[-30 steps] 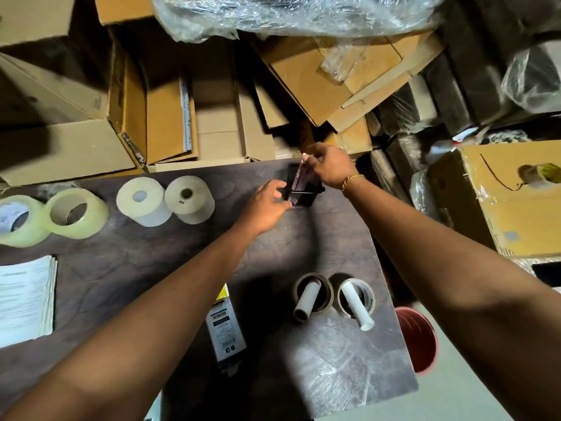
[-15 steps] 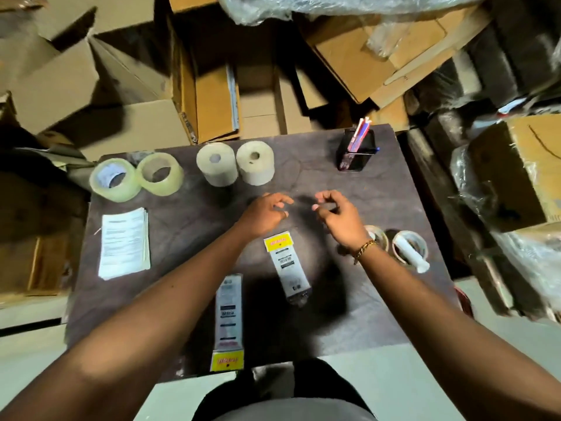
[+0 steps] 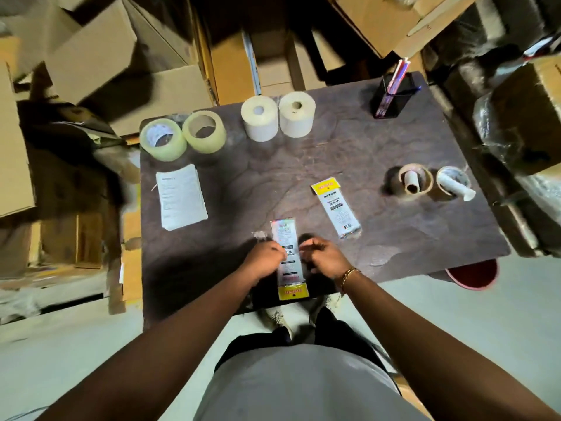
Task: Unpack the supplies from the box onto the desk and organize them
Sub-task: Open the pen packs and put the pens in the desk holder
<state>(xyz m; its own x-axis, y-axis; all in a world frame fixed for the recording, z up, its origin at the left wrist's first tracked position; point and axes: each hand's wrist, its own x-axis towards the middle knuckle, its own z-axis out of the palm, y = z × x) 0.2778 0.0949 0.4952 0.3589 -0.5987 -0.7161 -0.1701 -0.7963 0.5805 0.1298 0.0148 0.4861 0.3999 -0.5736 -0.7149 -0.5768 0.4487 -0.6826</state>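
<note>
Yellow-ended plastic packet [image 3: 287,235] lay flat at the near edge of the dark tabletop [image 3: 394,238], with its yellow end toward the person, directly between the left hand [image 3: 266,254] and the right hand [image 3: 325,257]. Left fingers [image 3: 280,253] were curled over the packet's left edge, though blur prevented telling whether they pinched it; right fingers [image 3: 305,247] were loosely curled just beside its right edge, holding nothing. A second packet [image 3: 337,208] lay tilted farther back and to the right, apart from both hands.
</note>
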